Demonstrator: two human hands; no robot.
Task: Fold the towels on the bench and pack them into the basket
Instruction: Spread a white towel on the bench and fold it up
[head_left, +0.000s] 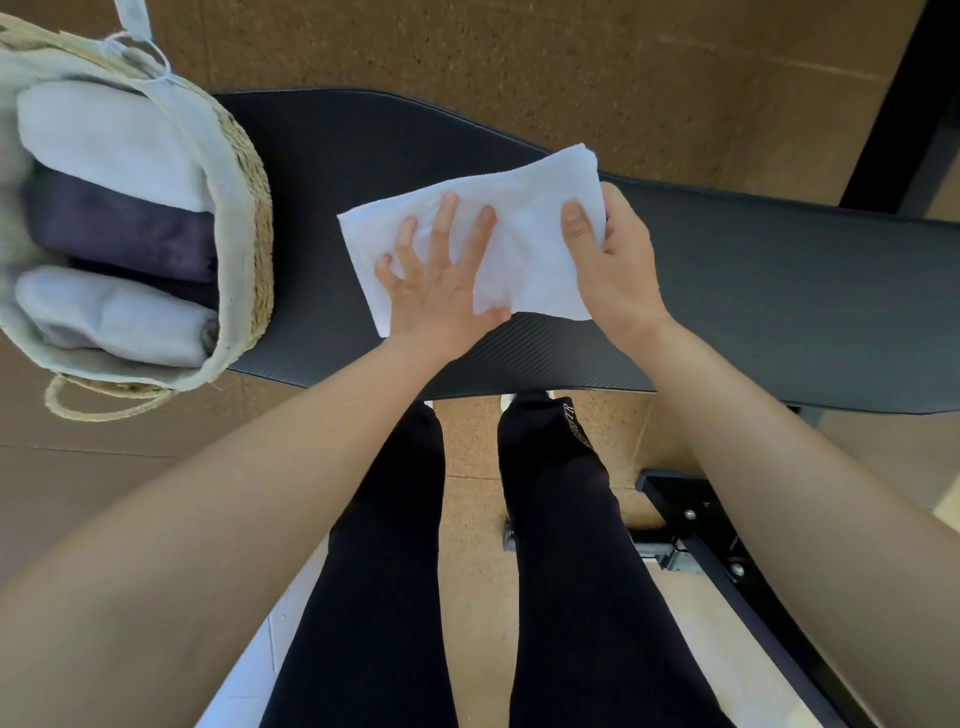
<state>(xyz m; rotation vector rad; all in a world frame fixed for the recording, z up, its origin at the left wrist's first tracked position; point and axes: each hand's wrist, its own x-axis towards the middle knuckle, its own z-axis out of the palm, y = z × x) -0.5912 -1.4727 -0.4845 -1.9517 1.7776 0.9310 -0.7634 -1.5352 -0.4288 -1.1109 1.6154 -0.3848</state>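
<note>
Bench: a black padded bench (753, 291) runs left to right across the view, and everything here is placed from it.
White towel: the white towel (524, 223) lies on the middle of the bench, partly folded into a rough rectangle. Its far corner reaches the bench's far edge.
Left hand: the left hand (441, 280) is flat on the towel's left half, fingers straight and fanned out, palm pressing the cloth into the pad. It grasps nothing.
Right hand: the right hand (613, 260) is clamped on the towel's right edge, thumb on top and fingers tucked underneath out of sight.
Basket: a woven basket (254, 218) with a pale cloth liner sits at the bench's left end. One looped handle hangs past the bench's near edge.
Inside the basket: three folded towels are packed side by side. A pale towel (104, 135) sits toward the bench's far side, a dark towel (119, 228) in the middle, and a grey towel (114, 317) toward the near side.
Legs: two legs in black trousers (566, 545) stand at the bench's near side, right below the white towel.
Frame: a black metal frame (691, 519) with bolts shows under the bench's near right part.
Floor: a brown speckled floor (467, 41) lies beyond the bench's far edge.
</note>
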